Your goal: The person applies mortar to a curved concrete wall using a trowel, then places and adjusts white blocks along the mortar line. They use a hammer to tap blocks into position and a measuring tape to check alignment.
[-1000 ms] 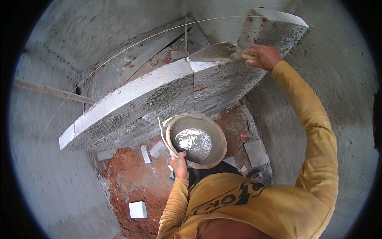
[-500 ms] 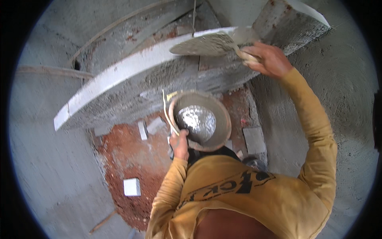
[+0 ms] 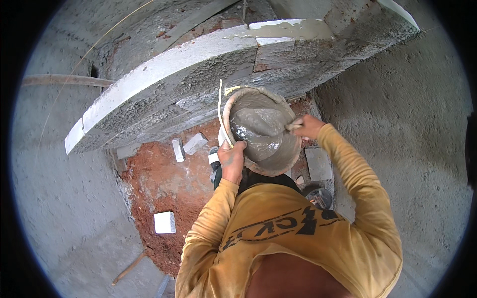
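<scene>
My left hand (image 3: 233,162) is closed on the near left rim of a round bucket (image 3: 284,166) that holds wet grey mortar (image 3: 268,149). A pale cord hangs along that side of the rim. In my right hand (image 3: 309,127) is the handle of a trowel (image 3: 261,122), whose blade lies in the mortar and is coated with it. Beyond the bucket runs a curved wall (image 3: 198,94) with a white top edge and a rough plastered face. A smooth patch of wet mortar (image 3: 298,30) covers the right part of its top.
Reddish soil (image 3: 169,184) covers the ground below, with a white block (image 3: 165,222) and several grey block pieces on it. A flat grey block (image 3: 318,164) and a small dark container (image 3: 319,197) sit right of my body. Rough plastered walls (image 3: 397,124) rise on both sides.
My right hand has brought the trowel down from the wall's top into the bucket. Fresh mortar shows on the top edge. The bucket has shifted slightly up and right, my left hand still on it.
</scene>
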Demonstrator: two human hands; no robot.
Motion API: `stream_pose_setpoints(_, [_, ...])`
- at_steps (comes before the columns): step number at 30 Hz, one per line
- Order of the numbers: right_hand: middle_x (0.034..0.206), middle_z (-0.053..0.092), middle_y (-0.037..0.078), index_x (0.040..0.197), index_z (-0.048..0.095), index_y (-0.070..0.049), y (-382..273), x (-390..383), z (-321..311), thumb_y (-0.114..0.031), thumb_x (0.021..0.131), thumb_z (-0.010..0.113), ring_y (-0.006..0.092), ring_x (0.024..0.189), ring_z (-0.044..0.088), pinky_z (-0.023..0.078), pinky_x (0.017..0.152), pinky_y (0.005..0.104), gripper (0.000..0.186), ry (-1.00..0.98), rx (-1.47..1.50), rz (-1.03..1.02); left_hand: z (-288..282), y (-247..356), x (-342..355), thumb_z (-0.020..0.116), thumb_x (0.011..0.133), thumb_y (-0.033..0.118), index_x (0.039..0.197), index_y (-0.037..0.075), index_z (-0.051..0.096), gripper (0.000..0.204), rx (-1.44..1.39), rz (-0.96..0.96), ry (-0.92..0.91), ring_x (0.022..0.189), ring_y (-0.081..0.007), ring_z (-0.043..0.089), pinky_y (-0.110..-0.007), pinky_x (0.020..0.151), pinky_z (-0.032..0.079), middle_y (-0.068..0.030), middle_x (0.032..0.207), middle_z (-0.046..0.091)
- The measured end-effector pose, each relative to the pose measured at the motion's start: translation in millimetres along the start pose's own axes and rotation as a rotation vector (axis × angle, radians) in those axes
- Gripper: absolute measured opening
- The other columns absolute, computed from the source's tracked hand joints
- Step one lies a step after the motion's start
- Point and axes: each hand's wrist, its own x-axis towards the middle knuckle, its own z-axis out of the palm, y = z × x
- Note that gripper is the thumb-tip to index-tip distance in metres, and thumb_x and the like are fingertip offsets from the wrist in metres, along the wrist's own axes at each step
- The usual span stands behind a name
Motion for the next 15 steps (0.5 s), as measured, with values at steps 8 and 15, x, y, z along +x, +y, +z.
stream_pose_setpoints(8, [0.072, 0.059, -0.001, 0.096, 0.068, -0.002, -67, -77, -121, -0.027, 0.077, 0.070, 0.0071, 0.055, 0.053, 0.048, 0.047, 0.0221, 0.031, 0.045, 0.229, -0.149, -14, -7, 12, 0.057, 0.077, 0.004, 0.100, -0.003, 0.060, 0.024, 0.049, -0.058, 0.007, 0.078, -0.0107, 0.056, -0.025, 0.070, 0.044, -0.0022, 0.088, 0.062])
stream_pose_setpoints(15, [0.077, 0.065, 0.011, 0.101, 0.068, -0.002, -170, -65, -196, -0.037, 0.072, 0.070, 0.0211, 0.070, 0.062, 0.050, 0.066, 0.0357, 0.045, 0.573, -0.543, -0.437, -33, -9, 12, 0.058, 0.074, 0.005, 0.090, -0.001, 0.059, 0.017, 0.071, -0.034, 0.025, 0.066, -0.0077, 0.047, -0.025, 0.057, 0.040, 0.0020, 0.075, 0.054])
